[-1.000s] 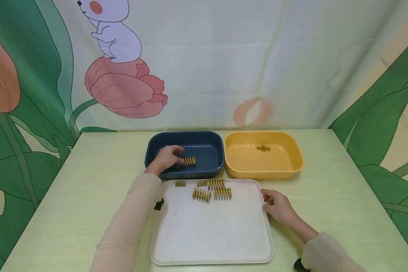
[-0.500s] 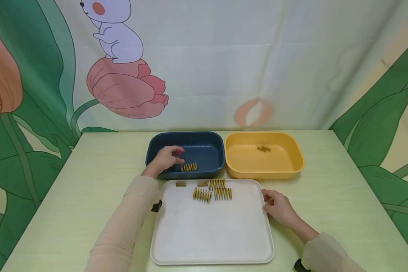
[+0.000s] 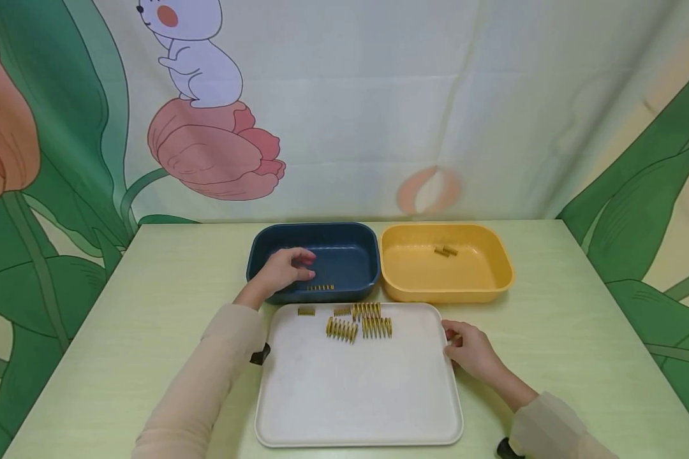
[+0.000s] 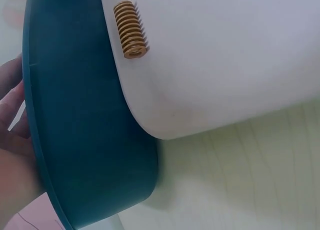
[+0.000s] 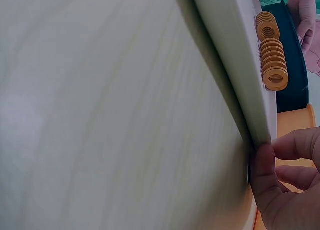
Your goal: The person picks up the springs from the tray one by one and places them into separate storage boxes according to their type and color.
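My left hand (image 3: 305, 265) hovers over the near left part of the dark blue bin (image 3: 316, 228), fingers relaxed and holding nothing. A gold coil spring (image 3: 320, 287) lies on the bin floor just right of it. Several more gold springs (image 3: 341, 329) sit at the far end of the white tray (image 3: 356, 395). My right hand (image 3: 451, 338) pinches the tray's right rim (image 5: 230, 54), thumb (image 5: 265, 175) against the edge. The left wrist view shows the bin's outer wall (image 4: 85, 140), the tray and one small spring (image 4: 129, 29).
A yellow bin (image 3: 502, 268) stands right of the blue one with two small springs (image 3: 444, 250) inside. Both bins touch the tray's far edge. The pale green table (image 3: 580, 319) ends at a printed cloth backdrop.
The left hand let go of the spring, which dropped to the blue bin's floor. The hand has lifted slightly. The right hand has stayed at the tray rim.
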The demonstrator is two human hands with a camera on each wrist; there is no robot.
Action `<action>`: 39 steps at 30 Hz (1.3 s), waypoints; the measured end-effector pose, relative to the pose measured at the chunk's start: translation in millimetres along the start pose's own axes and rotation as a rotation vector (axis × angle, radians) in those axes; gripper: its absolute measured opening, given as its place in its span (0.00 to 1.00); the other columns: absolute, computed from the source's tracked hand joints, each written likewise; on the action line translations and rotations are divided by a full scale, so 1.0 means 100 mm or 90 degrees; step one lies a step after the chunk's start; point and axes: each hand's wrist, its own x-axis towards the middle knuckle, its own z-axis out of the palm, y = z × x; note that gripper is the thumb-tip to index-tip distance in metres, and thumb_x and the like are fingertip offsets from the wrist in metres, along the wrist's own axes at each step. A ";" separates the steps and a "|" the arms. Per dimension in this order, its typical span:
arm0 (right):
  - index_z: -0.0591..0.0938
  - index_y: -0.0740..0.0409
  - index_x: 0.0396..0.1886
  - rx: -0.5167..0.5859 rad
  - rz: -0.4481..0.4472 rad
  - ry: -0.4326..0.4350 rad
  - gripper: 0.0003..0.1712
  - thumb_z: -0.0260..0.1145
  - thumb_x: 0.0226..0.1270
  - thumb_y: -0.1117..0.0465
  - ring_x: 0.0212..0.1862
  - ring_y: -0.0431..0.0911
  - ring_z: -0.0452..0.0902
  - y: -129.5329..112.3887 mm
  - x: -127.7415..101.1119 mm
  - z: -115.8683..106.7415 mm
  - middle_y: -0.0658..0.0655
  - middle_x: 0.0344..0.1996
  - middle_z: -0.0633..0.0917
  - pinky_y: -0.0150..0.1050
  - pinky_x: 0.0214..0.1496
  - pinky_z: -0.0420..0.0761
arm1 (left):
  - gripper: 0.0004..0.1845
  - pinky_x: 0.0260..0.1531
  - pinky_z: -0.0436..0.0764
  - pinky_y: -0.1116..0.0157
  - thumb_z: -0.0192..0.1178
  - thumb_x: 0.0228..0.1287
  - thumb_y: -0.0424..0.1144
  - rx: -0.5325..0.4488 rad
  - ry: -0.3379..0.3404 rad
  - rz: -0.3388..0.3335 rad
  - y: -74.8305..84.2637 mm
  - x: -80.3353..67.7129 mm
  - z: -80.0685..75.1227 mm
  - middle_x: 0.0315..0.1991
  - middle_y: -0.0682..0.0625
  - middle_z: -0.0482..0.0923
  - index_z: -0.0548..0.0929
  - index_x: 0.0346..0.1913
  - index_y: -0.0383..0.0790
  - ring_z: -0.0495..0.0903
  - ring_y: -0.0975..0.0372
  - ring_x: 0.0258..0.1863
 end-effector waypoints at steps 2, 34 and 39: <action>0.71 0.82 0.59 0.000 0.001 0.000 0.30 0.59 0.53 0.78 0.33 0.46 0.74 0.00 0.00 0.00 0.66 0.38 0.79 0.31 0.26 0.77 | 0.23 0.59 0.77 0.53 0.60 0.67 0.31 -0.003 -0.001 0.006 0.00 -0.02 0.00 0.60 0.34 0.75 0.73 0.63 0.29 0.76 0.46 0.58; 0.71 0.82 0.60 -0.013 0.000 -0.008 0.29 0.59 0.55 0.78 0.34 0.47 0.74 -0.02 0.00 0.00 0.65 0.38 0.78 0.32 0.28 0.77 | 0.22 0.55 0.79 0.55 0.61 0.66 0.33 0.013 -0.040 0.052 0.13 -0.19 0.12 0.56 0.35 0.79 0.75 0.61 0.30 0.79 0.49 0.52; 0.71 0.82 0.59 -0.018 -0.005 -0.006 0.29 0.59 0.54 0.78 0.34 0.47 0.74 -0.02 0.00 0.00 0.66 0.37 0.78 0.31 0.27 0.76 | 0.22 0.54 0.79 0.55 0.61 0.66 0.33 0.013 -0.042 0.056 0.15 -0.22 0.14 0.55 0.35 0.79 0.76 0.61 0.30 0.78 0.49 0.52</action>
